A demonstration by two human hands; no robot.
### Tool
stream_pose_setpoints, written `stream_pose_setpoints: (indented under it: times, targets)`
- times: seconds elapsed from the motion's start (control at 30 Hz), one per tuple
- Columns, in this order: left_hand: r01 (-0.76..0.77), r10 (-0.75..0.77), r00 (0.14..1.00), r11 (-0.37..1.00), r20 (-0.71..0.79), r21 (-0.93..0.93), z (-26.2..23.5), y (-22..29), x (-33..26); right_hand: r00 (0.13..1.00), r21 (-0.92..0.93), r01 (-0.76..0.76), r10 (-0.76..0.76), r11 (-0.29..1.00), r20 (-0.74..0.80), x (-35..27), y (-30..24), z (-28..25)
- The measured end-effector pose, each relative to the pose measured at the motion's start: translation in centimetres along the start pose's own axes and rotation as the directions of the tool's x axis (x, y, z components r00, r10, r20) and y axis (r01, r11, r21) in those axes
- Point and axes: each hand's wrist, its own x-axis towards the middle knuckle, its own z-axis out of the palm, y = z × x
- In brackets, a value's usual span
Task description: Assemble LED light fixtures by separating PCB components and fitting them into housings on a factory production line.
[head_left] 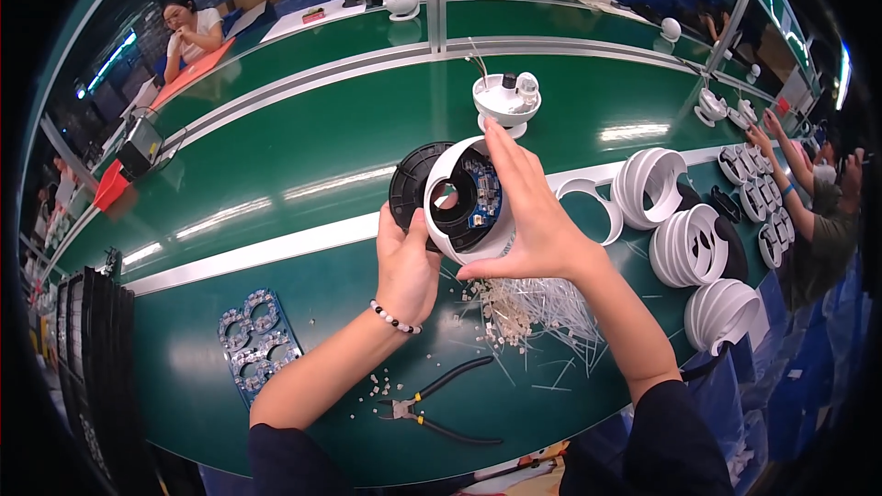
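Observation:
Above the middle of the bench I hold a white ring-shaped housing and a black round plastic part together. A blue circuit board shows inside the ring, next to a black centre with a hole. My left hand, with a beaded bracelet at its wrist, is closed on the black part from below, thumb near the ring's rim. From the right, my right hand grips the white housing, fingers over its top and far side and thumb under its near edge. Some fingertips are hidden behind the parts.
Cutting pliers and a blue circuit-board panel lie near me. Under my hands is a heap of clear strips and beige bits. White ring stacks stand right; a white half-dome unit sits beyond on the green belt. Co-workers sit across and right.

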Motion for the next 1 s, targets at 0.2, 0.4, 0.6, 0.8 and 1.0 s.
stream_pose_setpoints:
  times: [0.2, 0.4, 0.6, 0.8, 1.0]
  targets:
    - [-0.111, 0.108, 0.992, 0.993, 0.065, 0.04, -0.1, -0.8, 0.5, 0.931, 0.656, -0.226, 0.358, 0.72, -0.072, -0.2, 0.2, -0.1]
    - [0.065, -0.127, 0.823, 0.989, 0.554, 0.131, -0.7, 0.5, 0.6, 0.825, 0.672, -0.357, 0.557, 0.649, -0.099, -1.0, -0.2, 2.0]
    - [0.459, -0.402, 0.847, 0.883, 0.348, -0.096, -0.9, 1.7, 2.8, 0.851, 0.326, -0.506, 0.523, 0.799, 0.04, -1.1, -1.9, 2.2]
    - [0.44, -0.37, 0.867, 0.883, 0.334, -0.163, -1.3, 1.1, 2.5, 0.889, 0.316, -0.448, 0.453, 0.836, 0.063, -0.8, -2.0, 1.0]
    - [0.286, -0.193, 0.923, 0.923, 0.333, -0.258, -0.8, -0.1, 2.8, 0.895, 0.271, -0.429, 0.446, 0.862, 0.0, -0.5, -3.1, 1.2]
